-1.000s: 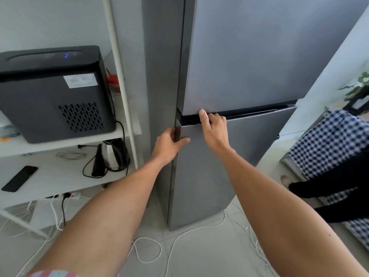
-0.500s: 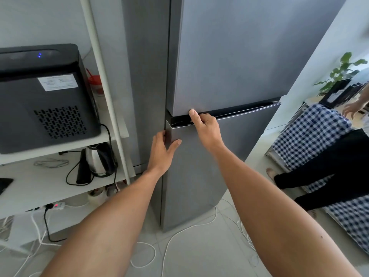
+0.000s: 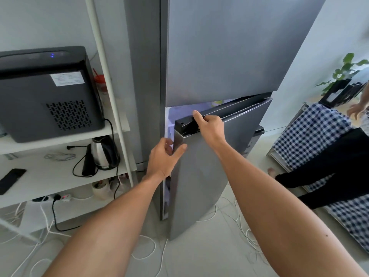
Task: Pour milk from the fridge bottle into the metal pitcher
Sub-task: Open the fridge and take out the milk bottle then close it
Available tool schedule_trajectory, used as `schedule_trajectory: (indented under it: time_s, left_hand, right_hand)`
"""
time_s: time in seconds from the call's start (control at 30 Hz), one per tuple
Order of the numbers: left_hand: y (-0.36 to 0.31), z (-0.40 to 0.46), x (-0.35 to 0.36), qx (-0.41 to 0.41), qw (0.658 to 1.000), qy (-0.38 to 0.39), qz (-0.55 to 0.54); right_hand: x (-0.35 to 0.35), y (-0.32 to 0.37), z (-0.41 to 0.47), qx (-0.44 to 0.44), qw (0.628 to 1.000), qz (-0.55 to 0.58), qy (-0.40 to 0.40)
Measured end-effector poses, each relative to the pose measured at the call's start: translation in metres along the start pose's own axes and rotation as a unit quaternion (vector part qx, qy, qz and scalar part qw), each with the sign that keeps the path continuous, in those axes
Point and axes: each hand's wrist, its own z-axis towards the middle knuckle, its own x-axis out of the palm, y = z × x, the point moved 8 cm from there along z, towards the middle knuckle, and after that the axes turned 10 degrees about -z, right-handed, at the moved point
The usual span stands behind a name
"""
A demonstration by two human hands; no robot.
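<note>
Fridge door [image 3: 201, 176] ajar, both hands gripping edge; no legible label.

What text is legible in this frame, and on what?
No text can be read.
White sticker on the black appliance: printed lines, too small and blurred.
Red-lidded container behind the shelf post: marking, not legible.
Fridge doors: no visible lettering.

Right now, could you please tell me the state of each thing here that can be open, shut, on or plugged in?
Lower fridge door: partly open, light showing inside.
Upper fridge door: shut.
Left hand: gripping the lower door's side edge.
Right hand: gripping the lower door's top edge.
Black machine: blue light on.
Kettle: upright, lid shut.
</note>
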Motion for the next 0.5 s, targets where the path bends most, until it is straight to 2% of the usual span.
schedule_trajectory:
  time_s: [0.13,0.23,0.5]
  left_hand:
    - [-0.010,-0.019,0.007,0.013,1.000,0.004,-0.001]
    - [-0.022,-0.028,0.025,0.009,0.998,0.007,0.054]
    - [-0.067,-0.067,0.115,0.075,0.977,0.130,0.149]
  right_hand:
    - [-0.038,-0.026,-0.025,0.059,0.998,-0.019,-0.012]
    - [-0.070,-0.046,-0.045,0.067,0.997,-0.022,-0.018]
    - [-0.164,-0.098,-0.081,0.035,0.998,-0.048,-0.021]
